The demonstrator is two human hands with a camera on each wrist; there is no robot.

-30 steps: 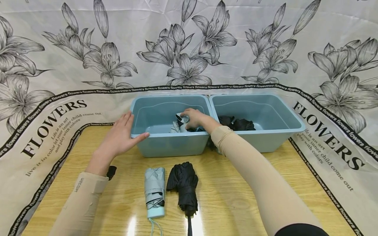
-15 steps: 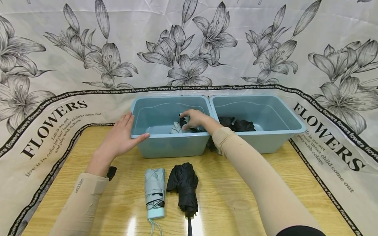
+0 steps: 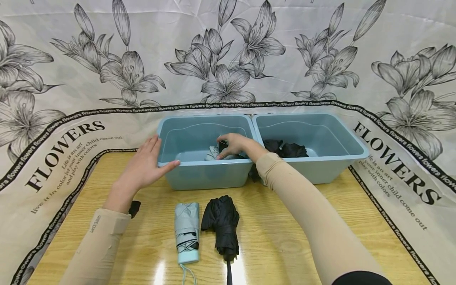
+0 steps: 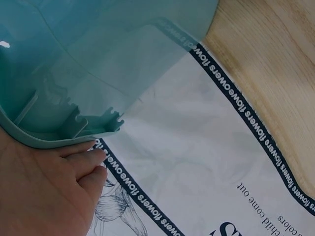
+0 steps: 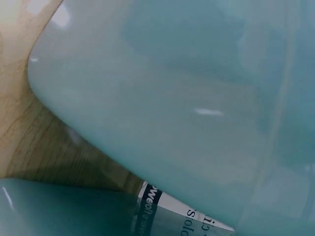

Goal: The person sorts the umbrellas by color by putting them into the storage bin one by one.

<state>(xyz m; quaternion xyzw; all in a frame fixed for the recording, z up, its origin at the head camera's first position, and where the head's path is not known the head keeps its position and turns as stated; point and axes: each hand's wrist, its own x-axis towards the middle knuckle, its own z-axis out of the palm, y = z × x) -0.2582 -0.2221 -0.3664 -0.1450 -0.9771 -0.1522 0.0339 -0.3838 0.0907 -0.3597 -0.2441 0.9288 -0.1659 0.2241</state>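
Observation:
In the head view, my left hand (image 3: 147,161) rests on the left corner of the left blue bin (image 3: 206,174), its thumb stretched along the front rim. The left wrist view shows its fingertips under the rim (image 4: 59,142). Inside that bin, my right hand (image 3: 233,145) grips a light-blue umbrella (image 3: 212,153) with black parts, fingers and thumb curled round it. The bin's front wall hides its lower part. On the table in front lie a folded light-blue umbrella (image 3: 187,229) with a cord and a folded black umbrella (image 3: 224,227) with a strap.
A second blue bin (image 3: 320,170) stands directly to the right, with black bundled fabric (image 3: 293,150) inside. Some dark fabric (image 3: 254,174) shows between the bins. A flower-printed cloth (image 3: 228,51) hangs behind and lies along the sides of the wooden table (image 3: 278,237).
My right hand has shifted slightly inside the bin. The light-blue end seen in its fingers earlier has turned, and a black part shows there now. The left hand stays put.

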